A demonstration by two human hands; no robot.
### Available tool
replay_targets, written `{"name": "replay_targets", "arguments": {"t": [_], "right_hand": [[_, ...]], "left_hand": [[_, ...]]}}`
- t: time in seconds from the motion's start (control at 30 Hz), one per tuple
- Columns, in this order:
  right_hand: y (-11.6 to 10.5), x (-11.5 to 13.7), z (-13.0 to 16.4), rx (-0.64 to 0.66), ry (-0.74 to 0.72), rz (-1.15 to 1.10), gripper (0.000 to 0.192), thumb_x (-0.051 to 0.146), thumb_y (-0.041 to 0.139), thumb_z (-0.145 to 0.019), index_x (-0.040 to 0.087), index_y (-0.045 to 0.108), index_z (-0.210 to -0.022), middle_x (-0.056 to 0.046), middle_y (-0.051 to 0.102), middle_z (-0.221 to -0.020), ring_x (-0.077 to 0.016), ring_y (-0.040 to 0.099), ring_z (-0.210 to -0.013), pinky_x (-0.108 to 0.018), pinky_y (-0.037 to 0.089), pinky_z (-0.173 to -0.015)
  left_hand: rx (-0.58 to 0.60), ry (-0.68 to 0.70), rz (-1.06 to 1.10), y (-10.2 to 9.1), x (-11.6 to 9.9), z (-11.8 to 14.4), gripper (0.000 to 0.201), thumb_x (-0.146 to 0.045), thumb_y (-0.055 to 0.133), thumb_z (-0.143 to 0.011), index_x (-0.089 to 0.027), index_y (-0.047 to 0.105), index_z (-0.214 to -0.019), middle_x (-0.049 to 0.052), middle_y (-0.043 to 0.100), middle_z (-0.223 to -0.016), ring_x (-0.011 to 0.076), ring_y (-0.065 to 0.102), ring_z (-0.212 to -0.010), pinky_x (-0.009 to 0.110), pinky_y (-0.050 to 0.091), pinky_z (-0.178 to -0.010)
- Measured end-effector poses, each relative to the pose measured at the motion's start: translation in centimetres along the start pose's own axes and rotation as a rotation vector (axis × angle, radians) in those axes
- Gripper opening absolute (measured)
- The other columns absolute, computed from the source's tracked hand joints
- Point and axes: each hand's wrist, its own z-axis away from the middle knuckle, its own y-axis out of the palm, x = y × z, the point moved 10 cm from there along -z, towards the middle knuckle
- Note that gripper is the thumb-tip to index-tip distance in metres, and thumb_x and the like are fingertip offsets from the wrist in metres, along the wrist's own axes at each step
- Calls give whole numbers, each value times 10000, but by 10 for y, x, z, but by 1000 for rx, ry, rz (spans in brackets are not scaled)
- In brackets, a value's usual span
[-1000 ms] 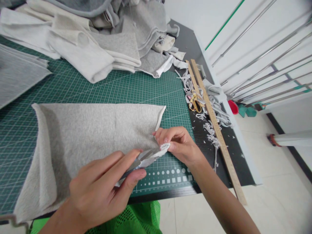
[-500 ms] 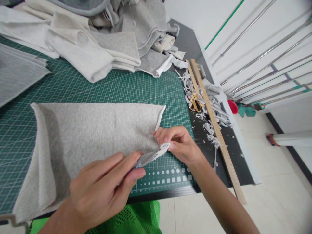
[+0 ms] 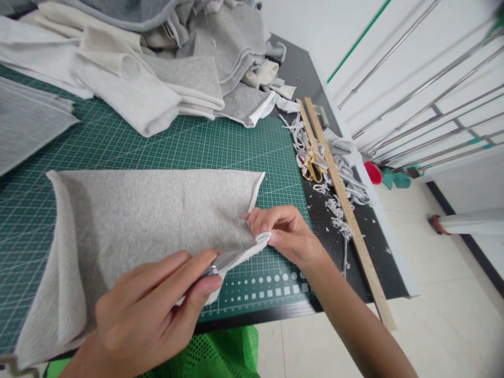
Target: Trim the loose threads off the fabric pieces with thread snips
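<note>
Trimming the near right corner of a grey fleece panel point(image 3: 149, 220) spread on the green cutting mat point(image 3: 244, 142).

The right hand point(image 3: 285, 231) pinches the corner taut; the left hand point(image 3: 153, 310) is closed on a metal tool point(image 3: 220, 262), seemingly scissors, its blades under the edge. Next, I judge, a steady cut along the edge with the tension kept. Far right: wooden rulers point(image 3: 338, 184), gold scissors point(image 3: 311, 167), offcuts point(image 3: 334, 210).

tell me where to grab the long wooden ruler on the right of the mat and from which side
Grip the wooden ruler near its middle, coming from above with fingers across its narrow width. It lies flat and long on the black table edge. A second wooden strip and scissors crowd its far left side among fabric scraps, so pinch below them, where both long edges show free.
</note>
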Motion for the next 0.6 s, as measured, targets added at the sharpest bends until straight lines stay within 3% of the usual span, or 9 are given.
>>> {"name": "replay_targets", "arguments": {"t": [0.23, 0.47, 0.6], "right_hand": [[1, 0, 0, -2, -1, -2, 95, 338, 873, -745, 294, 796, -782, 35, 721, -694, -144, 615, -715, -381, 480, -968], [2, 2, 1, 16, -23, -7, 65, 313, 851, -783, 295, 804, -823, 37, 718, -724, -136, 622, -745, -370, 459, -996], [3, 2, 1, 43, -26, -11, 64, 295, 839, -801, 294, 808, -856, 38, 720, -741, -129, 626, -768, -357, 451, -1005]], "left_hand": [[24, -7, 5, 4, -1, 2, 209, -302, 615, -974, -226, 673, -1160, 23, 776, -917, 142, 733, -706, 262, 596, -658], [12, 40, 14, 4, -7, -3, 168, -268, 606, -981, -202, 681, -1117, -1, 756, -860, 100, 688, -606, 230, 556, -586], [16, 33, -5, 4, -6, -2, 168, -258, 616, -974, -210, 686, -1119, 4, 761, -891, 112, 704, -643, 239, 576, -626]]}}
